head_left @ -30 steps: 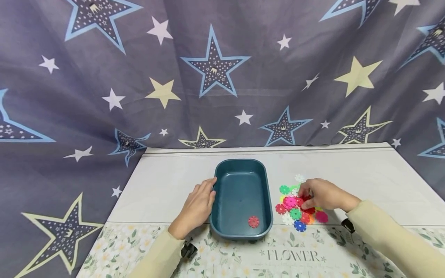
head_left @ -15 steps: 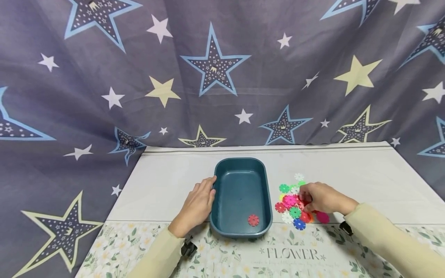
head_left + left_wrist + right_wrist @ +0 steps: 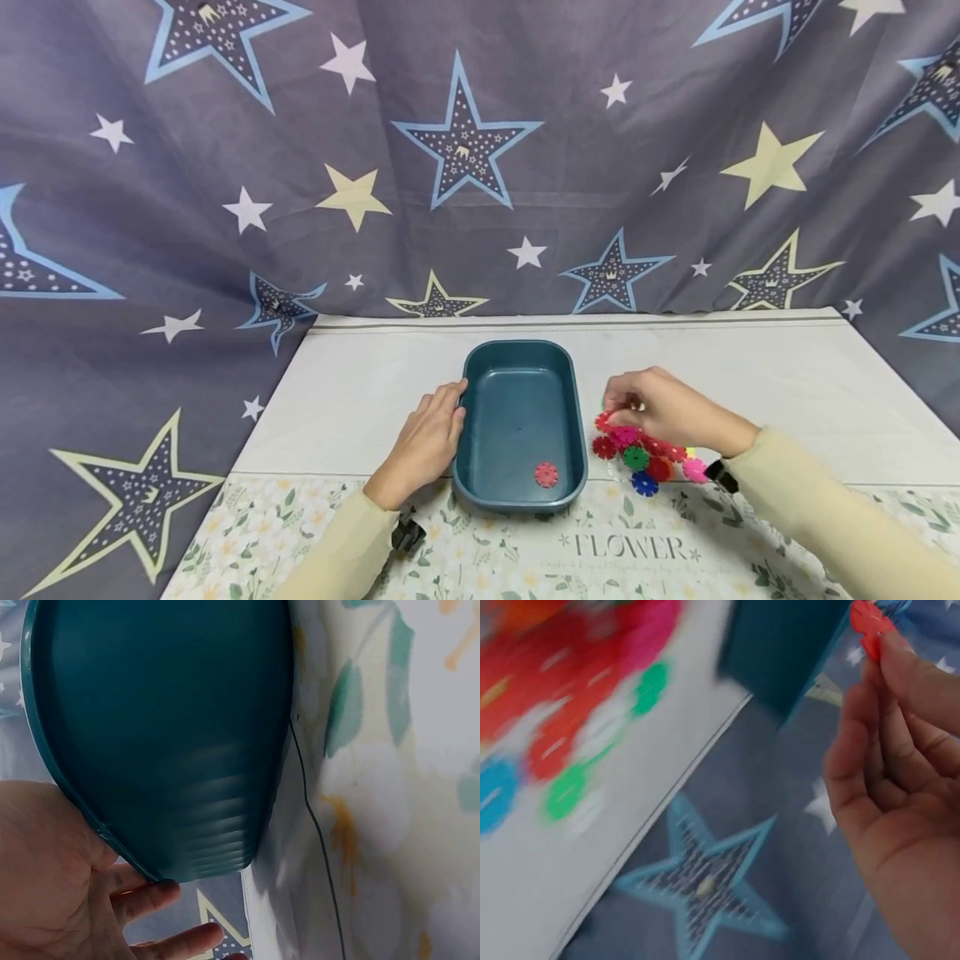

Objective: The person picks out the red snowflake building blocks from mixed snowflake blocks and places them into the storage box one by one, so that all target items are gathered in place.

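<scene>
The fingertips of my left hand (image 3: 422,446) rest at the left rim of a dark teal plastic tray (image 3: 517,400). Seen from the left wrist, those fingers are loosely extended along the tray's outside wall (image 3: 180,750). My right hand (image 3: 667,407) pinches a red snowflake-shaped plastic disc (image 3: 869,628) between thumb and fingers, just right of the tray and over the pile. One red notched disc (image 3: 546,475) lies inside the tray near its front. Several discs in pink, green, blue (image 3: 645,483) and other colours are piled below the right hand, which hides part of them.
The table has a white cover (image 3: 375,392) with a floral front part (image 3: 255,542) lettered "FLOWER". Behind and to the left hangs a grey star-patterned curtain (image 3: 300,125).
My right hand has risen from the pile and moved left toward the tray with a red disc pinched in it. The left hand has stayed at the tray's rim.
</scene>
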`<state>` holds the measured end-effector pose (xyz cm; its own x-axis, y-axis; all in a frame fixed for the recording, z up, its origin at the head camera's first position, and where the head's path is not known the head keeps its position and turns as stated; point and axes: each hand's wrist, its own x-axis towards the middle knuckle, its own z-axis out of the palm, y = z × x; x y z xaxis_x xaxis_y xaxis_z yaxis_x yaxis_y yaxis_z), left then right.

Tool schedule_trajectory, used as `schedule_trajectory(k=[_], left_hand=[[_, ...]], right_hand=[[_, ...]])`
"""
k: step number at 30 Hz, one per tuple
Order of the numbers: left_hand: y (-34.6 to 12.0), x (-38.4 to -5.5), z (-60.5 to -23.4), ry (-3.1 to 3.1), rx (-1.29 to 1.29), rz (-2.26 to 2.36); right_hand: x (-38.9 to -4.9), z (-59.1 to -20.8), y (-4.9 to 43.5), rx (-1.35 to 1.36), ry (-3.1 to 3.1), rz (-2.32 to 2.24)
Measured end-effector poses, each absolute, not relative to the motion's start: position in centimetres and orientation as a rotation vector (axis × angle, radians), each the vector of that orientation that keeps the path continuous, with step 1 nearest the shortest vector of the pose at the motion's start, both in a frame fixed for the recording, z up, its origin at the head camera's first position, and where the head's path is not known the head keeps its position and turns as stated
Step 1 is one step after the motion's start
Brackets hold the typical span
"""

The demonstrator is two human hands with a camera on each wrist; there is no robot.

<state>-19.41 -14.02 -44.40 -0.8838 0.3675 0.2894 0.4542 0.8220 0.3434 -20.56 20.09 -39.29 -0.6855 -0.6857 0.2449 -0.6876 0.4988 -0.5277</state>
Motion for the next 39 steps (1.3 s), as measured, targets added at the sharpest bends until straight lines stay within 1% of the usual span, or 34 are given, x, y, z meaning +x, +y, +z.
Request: schedule_trajectory(k=[6, 10, 19, 23, 27, 31, 33, 39], left_hand=[[-13.9, -19.3, -44.3, -2.772, -0.645, -0.611], [-13.8, -19.1, -44.3, -2.778, -0.642, -0.617], [-13.7, -19.1, -44.4, -2.79, -0.632, -0.621], [-13.8, -19.1, -44.4, -2.811, -0.61, -0.624], [-13.7, -19.0, -44.4, -2.824, -0.603, -0.627], [-13.7, -19.1, -44.3, -2.818, -0.614, -0.621], [-13.7, -19.1, -44.3, -2.815, -0.616, -0.617], [-13.7, -19.1, -44.4, -2.805, -0.62, -0.623]], right_hand=[[-21.2, -40.1, 14.5, 1.403, -2.726, 0.833], [-22.2, -41.2, 11.9, 1.421, -2.784, 0.704], [-22.7, -42.1, 10.2, 1.284, -2.938, 0.382], [-22.6, -42.1, 10.2, 1.255, -2.887, 0.44], [-22.4, -41.0, 11.6, 1.128, -2.76, 0.659], [-22.3, -39.8, 15.1, 0.946, -2.695, 0.758], [-22.2, -40.2, 17.3, 0.907, -2.731, 0.744], [-21.3, -42.2, 23.3, 0.901, -2.99, 0.657]])
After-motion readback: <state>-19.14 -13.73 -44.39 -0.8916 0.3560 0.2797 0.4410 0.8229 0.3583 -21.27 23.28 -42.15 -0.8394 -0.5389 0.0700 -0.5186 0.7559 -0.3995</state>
